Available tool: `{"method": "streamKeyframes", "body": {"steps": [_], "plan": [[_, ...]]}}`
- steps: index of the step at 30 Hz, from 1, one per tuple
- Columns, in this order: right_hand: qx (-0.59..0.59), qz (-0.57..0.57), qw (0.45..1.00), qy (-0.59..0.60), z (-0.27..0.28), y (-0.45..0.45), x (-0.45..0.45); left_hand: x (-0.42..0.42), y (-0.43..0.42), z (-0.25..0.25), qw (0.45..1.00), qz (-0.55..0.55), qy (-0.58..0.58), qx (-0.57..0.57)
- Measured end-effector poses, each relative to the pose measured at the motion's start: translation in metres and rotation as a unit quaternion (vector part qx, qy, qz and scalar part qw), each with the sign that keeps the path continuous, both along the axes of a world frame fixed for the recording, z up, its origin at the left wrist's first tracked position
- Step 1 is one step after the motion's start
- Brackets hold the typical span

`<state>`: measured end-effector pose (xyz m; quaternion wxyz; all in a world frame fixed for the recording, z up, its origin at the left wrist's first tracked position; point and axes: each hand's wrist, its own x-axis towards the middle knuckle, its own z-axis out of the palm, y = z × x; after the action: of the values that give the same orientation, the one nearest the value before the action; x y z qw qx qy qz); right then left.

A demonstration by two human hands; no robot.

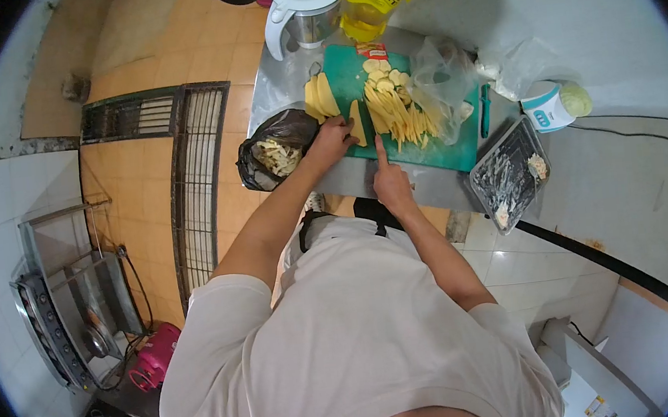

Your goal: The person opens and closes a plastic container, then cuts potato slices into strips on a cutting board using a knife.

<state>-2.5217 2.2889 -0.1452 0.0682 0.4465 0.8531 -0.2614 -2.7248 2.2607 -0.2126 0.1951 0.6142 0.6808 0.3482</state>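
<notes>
Many yellow strips [400, 122] and one flat yellow slice [357, 126] on a green cutting board [453, 153].
Left hand [335, 139] with grip partly bent, fingertips on the slice; whether pinching or only pressing, impossible to tell. Right hand [393, 183] just nearer the body, fingers curled, index finger stretched forward; contents of that grip hidden, impossible to tell. Beside the left hand, an open black bag [296, 124] with pale scraps [278, 158]. Clear plastic bag [444, 85] against the strips. Underneath, a metal desk [274, 89].
</notes>
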Motion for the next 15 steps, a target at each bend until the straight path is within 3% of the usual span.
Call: {"method": "streamKeyframes", "body": {"steps": [6, 15], "plan": [[-0.014, 0.003, 0.998, 0.061, 0.006, -0.012, -0.009, -0.001, 0.001, 0.001, 1.0, 0.0, -0.007, -0.001], [-0.007, 0.006, 0.999, 0.044, 0.007, -0.019, -0.011, -0.005, 0.001, -0.004, 1.0, -0.017, -0.023, 0.011]]}}
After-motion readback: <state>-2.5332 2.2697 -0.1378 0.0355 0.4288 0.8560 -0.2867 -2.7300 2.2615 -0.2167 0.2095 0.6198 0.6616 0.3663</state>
